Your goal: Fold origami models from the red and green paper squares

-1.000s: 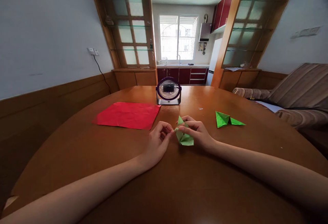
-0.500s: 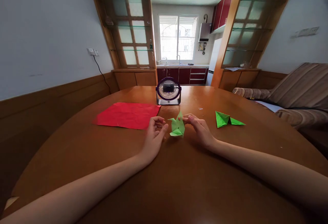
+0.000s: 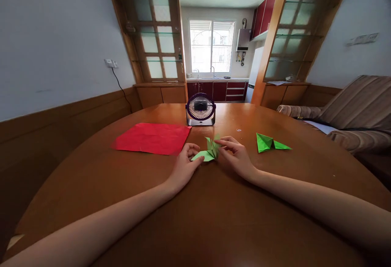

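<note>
A light green origami crane (image 3: 207, 155) is between my hands, just above or on the brown table (image 3: 195, 214); which of the two I cannot tell. Its wing on the left side is pinched between the thumb and fingers of my left hand (image 3: 182, 167). My right hand (image 3: 240, 157) grips the opposite side, where the paper is blurred against the fingertips. The crane's pointed parts stick up in the middle. Off to the right of my right hand lies a darker green folded paper piece (image 3: 264, 142).
A red sheet of paper (image 3: 152, 138) lies flat left of my left hand. Beyond the crane stands a small dark fan (image 3: 200, 108). A striped armchair (image 3: 363, 108) is beside the table at right. A small white scrap (image 3: 238, 130) lies on the tabletop.
My left hand, apart from the crane before, has closed on its left wing. The crane has turned and its wings are spread wider. My right hand stays at its right side.
</note>
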Demonstrator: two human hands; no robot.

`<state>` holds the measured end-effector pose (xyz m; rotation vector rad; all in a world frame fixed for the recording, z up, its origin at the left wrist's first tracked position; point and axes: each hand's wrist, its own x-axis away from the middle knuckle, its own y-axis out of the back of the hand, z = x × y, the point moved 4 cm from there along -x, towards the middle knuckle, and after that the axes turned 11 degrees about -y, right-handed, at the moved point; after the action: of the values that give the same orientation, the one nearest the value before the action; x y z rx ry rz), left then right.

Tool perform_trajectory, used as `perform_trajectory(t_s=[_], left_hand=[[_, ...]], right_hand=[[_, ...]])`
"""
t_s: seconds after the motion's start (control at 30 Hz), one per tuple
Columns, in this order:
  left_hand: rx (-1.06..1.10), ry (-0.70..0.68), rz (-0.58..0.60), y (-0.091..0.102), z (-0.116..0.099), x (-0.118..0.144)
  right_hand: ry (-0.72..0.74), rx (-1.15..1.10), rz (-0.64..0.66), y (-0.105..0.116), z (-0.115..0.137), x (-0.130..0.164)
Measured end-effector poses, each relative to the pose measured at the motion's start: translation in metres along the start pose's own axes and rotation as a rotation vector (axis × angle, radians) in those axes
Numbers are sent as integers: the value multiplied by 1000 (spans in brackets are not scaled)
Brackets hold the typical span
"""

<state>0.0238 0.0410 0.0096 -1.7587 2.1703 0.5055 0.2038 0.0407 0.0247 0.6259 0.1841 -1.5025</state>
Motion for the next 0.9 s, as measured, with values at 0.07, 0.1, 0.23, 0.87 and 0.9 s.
perform_trajectory(t_s=[0.07,0.1,0.23,0.87,0.9], left_hand=[[36,44,-42,3,3,-1],[61,64,-61,4,5,-2],[188,111,-128,7,8,-4],[408,278,-314,5,-1,-27],[416,272,-301,0,-4,-30]], right_hand=[[-58,-27,-50,3,-5,-3],[-96,-39,-74,5,-9,-4],[-292,-176,-93,8,-23,-8],[-390,-277,-61,57,-3,-43],[-388,-251,-62,66,-1,-48]])
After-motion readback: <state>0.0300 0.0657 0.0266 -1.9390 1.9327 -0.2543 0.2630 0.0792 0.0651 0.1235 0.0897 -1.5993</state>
